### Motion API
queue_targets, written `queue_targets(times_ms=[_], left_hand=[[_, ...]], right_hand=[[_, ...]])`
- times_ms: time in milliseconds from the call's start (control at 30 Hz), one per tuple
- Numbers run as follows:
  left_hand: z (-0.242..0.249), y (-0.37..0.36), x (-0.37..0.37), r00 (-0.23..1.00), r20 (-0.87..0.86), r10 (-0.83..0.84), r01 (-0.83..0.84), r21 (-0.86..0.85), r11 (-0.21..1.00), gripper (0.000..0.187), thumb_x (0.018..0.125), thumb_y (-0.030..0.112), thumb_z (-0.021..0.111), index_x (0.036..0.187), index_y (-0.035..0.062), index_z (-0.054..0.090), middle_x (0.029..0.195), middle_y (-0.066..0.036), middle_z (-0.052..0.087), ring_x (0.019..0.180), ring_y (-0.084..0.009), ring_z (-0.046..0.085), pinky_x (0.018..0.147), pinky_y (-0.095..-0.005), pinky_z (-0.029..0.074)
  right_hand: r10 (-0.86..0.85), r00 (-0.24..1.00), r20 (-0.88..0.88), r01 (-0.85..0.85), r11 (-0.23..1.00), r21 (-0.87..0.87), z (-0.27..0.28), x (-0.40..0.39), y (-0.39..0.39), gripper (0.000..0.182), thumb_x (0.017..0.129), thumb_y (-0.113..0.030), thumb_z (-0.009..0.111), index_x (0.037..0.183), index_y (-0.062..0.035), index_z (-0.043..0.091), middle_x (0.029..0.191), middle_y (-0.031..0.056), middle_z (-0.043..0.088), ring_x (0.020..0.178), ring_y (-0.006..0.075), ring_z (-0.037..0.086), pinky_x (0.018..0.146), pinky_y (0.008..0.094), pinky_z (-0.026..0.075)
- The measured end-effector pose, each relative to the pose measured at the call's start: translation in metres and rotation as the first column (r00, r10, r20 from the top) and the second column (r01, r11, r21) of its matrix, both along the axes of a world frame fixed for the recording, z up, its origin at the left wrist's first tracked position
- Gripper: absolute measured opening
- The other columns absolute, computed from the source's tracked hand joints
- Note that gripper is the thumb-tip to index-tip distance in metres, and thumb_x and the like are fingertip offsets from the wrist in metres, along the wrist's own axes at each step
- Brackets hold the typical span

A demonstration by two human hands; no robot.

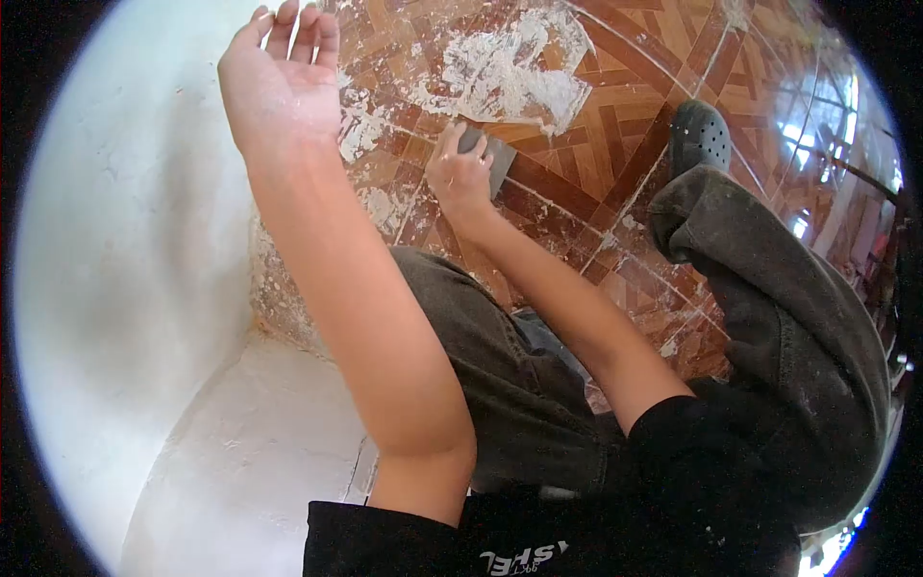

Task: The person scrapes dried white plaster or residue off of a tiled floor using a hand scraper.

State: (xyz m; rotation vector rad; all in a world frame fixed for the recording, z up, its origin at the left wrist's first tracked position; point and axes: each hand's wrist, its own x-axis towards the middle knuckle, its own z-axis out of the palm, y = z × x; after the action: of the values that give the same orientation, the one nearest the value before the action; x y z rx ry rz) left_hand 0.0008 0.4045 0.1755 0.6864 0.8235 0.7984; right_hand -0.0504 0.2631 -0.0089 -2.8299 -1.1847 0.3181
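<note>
Raised near the wall at the upper left, my left hand (288, 82) is empty, its palm showing and its fingers apart and slightly curled. A whitish smear marks the palm. Lower down, close over the floor, my right hand (460, 178) grips a putty knife (502, 165) with a dark rounded end and a flat grey blade. Just beyond that hand, a ragged patch of white plaster (514, 72) is spread over the brown patterned tile floor (601, 163). Smaller white crumbs and smears surround it.
A white plastered wall (115, 231) rises along the left side, meeting a pale surface (260, 433) at the lower left. My bent legs in dark trousers (510, 385) take up the lower middle and right. A grey clog (700, 137) is on my foot.
</note>
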Motion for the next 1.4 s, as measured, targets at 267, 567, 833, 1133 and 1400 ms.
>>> queue_targets(times_ms=[267,567,833,1133,1400], left_hand=[[0.006,-0.016,-0.005,0.993,-0.091,0.077,-0.075,0.024,0.997,0.015,0.082,-0.001,0.036,0.096,-0.0067,0.040,0.088,-0.013,0.043,0.074,-0.0197,0.046,0.069,-0.0333,0.047],[0.006,-0.017,-0.002,0.988,-0.128,0.089,-0.087,0.024,0.996,0.014,0.082,-0.001,0.036,0.094,-0.0070,0.040,0.087,-0.013,0.043,0.074,-0.0195,0.046,0.069,-0.0325,0.047],[0.007,-0.018,-0.001,0.990,-0.118,0.073,-0.068,0.043,0.997,0.017,0.082,-0.001,0.038,0.097,-0.0070,0.039,0.087,-0.013,0.044,0.074,-0.0193,0.046,0.069,-0.0318,0.047],[0.008,-0.016,-0.006,0.987,-0.150,0.055,-0.045,0.066,0.997,0.019,0.082,-0.001,0.039,0.100,-0.0051,0.039,0.087,-0.011,0.044,0.074,-0.0188,0.047,0.068,-0.0319,0.047],[0.008,-0.015,-0.008,0.992,-0.123,0.034,-0.026,0.068,0.997,0.025,0.078,0.000,0.043,0.102,-0.0052,0.037,0.087,-0.012,0.043,0.074,-0.0188,0.045,0.067,-0.0315,0.046]], right_hand=[[-0.069,0.989,-0.130,0.086,0.989,0.122,-0.010,0.004,0.018,0.044,0.075,-0.006,0.048,0.113,0.0144,0.040,0.118,0.0293,0.038,0.095,0.0523,0.046,0.071,0.0562,0.045],[0.002,0.997,-0.080,0.000,0.999,0.033,-0.005,0.006,0.015,0.042,0.074,-0.003,0.050,0.111,0.0148,0.042,0.118,0.0301,0.037,0.095,0.0529,0.046,0.071,0.0547,0.046],[0.024,1.000,0.001,-0.024,1.000,0.010,-0.008,-0.014,0.010,0.041,0.072,-0.003,0.051,0.108,0.0147,0.045,0.118,0.0301,0.038,0.093,0.0499,0.049,0.068,0.0499,0.049],[-0.147,0.989,0.002,0.141,0.953,0.267,-0.027,-0.014,0.010,0.045,0.071,-0.007,0.053,0.110,0.0142,0.044,0.115,0.0300,0.040,0.087,0.0520,0.049,0.067,0.0556,0.047],[0.030,0.995,0.096,-0.038,0.996,0.083,-0.015,0.008,0.006,0.044,0.070,-0.007,0.053,0.109,0.0132,0.045,0.113,0.0297,0.042,0.084,0.0516,0.051,0.060,0.0535,0.048]])
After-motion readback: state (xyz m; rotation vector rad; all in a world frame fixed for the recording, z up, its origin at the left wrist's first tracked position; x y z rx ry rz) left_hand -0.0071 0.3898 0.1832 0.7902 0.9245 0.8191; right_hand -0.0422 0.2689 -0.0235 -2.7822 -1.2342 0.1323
